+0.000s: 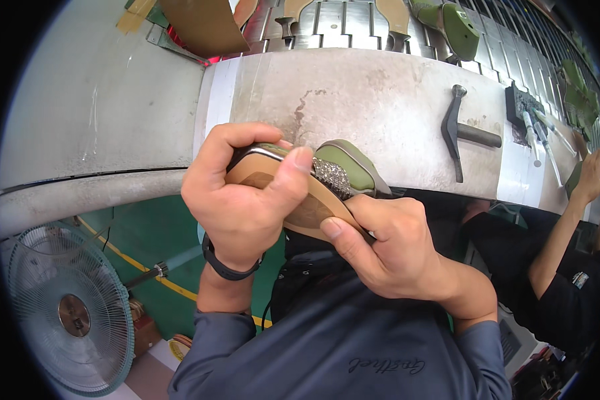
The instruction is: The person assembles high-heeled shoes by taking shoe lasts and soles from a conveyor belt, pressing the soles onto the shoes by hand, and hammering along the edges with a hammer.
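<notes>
A shoe with a tan sole (317,203) and a dark rim is held up in front of my body, tilted with its sole toward me. Behind the sole show a glittery silver strap (332,176) and a green shoe last (348,159). My left hand (237,190), with a black band on its wrist, wraps one end, its thumb pressed on the sole. Near the other end, my right hand (399,248) grips the edge, its thumb on the sole and its other fingers curled and partly hidden.
On the worn white bench (380,87) lie a hammer (452,133) and a black holder (521,107) with slim applicators. Beyond runs a metal slat conveyor (330,23) carrying green lasts (457,30). A fan (73,313) stands at lower left. A co-worker's arm (557,233) is at right.
</notes>
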A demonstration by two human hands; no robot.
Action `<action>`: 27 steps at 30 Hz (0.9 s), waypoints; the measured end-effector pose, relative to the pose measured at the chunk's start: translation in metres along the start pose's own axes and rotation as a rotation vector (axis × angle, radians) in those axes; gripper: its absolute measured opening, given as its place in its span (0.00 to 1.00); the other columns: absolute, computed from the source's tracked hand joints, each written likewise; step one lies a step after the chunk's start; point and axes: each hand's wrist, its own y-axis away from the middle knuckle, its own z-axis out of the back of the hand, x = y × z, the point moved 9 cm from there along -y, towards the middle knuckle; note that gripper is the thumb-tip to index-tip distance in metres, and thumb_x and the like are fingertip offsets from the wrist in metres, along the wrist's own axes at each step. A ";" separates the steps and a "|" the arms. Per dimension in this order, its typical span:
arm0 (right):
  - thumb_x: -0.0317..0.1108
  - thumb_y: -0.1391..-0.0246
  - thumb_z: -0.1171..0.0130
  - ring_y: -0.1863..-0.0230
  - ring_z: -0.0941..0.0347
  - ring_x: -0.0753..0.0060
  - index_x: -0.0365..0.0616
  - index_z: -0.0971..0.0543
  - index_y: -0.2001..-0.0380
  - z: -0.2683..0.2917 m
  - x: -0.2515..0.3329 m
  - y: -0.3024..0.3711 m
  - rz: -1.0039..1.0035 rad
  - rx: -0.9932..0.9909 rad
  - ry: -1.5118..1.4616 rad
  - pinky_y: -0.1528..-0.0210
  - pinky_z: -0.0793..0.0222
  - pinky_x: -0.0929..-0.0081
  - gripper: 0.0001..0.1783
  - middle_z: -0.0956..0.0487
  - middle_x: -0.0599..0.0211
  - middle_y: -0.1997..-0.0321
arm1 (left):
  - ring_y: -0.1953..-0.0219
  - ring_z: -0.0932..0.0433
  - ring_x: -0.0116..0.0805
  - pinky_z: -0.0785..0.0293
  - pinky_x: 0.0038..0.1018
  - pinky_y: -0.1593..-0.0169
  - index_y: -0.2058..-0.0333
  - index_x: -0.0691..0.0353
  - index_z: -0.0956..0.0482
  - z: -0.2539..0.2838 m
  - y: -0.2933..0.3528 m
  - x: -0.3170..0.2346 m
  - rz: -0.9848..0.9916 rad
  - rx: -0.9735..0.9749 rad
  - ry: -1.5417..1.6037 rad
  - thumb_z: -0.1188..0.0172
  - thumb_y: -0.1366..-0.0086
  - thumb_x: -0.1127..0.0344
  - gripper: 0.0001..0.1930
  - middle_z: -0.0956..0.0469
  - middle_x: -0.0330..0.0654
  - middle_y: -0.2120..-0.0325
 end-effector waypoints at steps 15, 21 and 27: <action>0.39 0.32 0.38 0.83 0.28 0.44 0.41 0.27 0.80 -0.003 -0.033 -0.006 -0.049 -0.008 0.167 0.80 0.33 0.55 0.22 0.27 0.53 0.85 | 0.69 0.23 0.20 0.27 0.19 0.63 0.62 0.67 0.17 0.009 -0.024 0.055 0.142 -0.088 0.170 0.27 0.36 0.69 0.09 0.19 0.34 0.71; 0.36 0.31 0.38 0.84 0.33 0.45 0.38 0.27 0.79 -0.003 -0.036 -0.011 -0.109 0.014 0.180 0.79 0.36 0.59 0.21 0.31 0.51 0.85 | 0.69 0.23 0.19 0.27 0.19 0.63 0.61 0.67 0.17 0.009 -0.026 0.054 0.149 -0.108 0.176 0.27 0.36 0.70 0.09 0.19 0.34 0.71; 0.37 0.32 0.37 0.84 0.31 0.49 0.38 0.25 0.80 0.003 -0.037 -0.012 -0.108 -0.001 0.189 0.80 0.36 0.59 0.22 0.29 0.51 0.84 | 0.69 0.23 0.19 0.27 0.19 0.62 0.62 0.67 0.17 0.005 -0.023 0.046 0.138 -0.109 0.163 0.28 0.36 0.70 0.09 0.19 0.35 0.70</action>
